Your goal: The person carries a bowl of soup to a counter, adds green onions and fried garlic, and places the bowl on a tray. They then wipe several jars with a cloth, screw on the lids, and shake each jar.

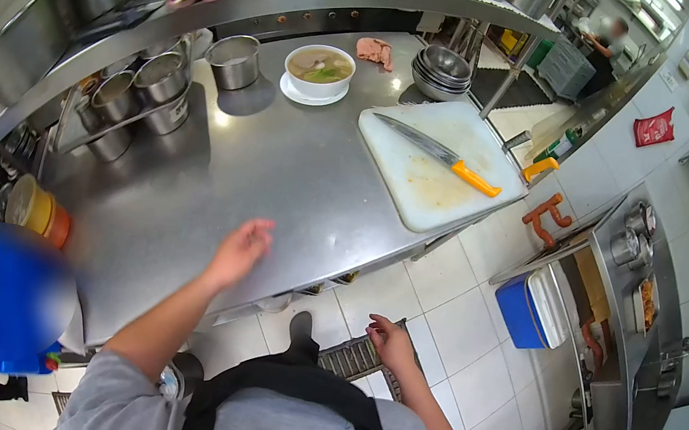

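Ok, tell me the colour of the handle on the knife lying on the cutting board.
Orange: the knife has an orange handle, plain in the head view.

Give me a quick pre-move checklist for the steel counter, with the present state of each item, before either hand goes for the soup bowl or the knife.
1. Left hand free: ok, open and empty over the counter.
2. Right hand free: ok, empty, off the counter above the floor.
3. Soup bowl stable: ok, upright on its saucer, filled, at the far side.
4. Knife safely placed: ok, lying flat on the white cutting board, orange handle toward the right edge.
5. Path from left hand to bowl: ok, bare steel between.
6. Cutting board clean: not ok, yellowish stains show.
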### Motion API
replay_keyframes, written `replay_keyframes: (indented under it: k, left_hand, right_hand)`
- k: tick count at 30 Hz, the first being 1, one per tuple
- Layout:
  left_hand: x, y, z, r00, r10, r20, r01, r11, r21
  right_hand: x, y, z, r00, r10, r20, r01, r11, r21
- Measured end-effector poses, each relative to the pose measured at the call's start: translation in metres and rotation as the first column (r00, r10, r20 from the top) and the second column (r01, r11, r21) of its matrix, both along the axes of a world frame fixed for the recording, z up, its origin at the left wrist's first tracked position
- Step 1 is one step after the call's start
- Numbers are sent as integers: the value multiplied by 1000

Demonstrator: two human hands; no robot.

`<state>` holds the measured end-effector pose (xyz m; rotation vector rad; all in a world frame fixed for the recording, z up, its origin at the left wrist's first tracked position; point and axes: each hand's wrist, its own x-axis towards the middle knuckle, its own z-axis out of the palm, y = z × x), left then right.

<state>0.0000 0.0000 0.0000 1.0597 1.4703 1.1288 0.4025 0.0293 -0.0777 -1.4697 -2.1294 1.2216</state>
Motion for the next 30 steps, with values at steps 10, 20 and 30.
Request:
replay_keyframes:
  k: [10,20,30]
  left_hand:
    - [-116,388,-47,732,665,150,-652,747,-127]
    - [-136,455,-83,456,792,-406,-882,465,-84]
    - [-93,420,-52,291,847,-445,-942,335,22]
  right_hand:
    - [-4,115,107,995,-58,-84,47,991,-122]
    - [3,316,167,986,125,-112,-119,991,59]
    - [-83,438,206,897,442,-15,-417,858,301]
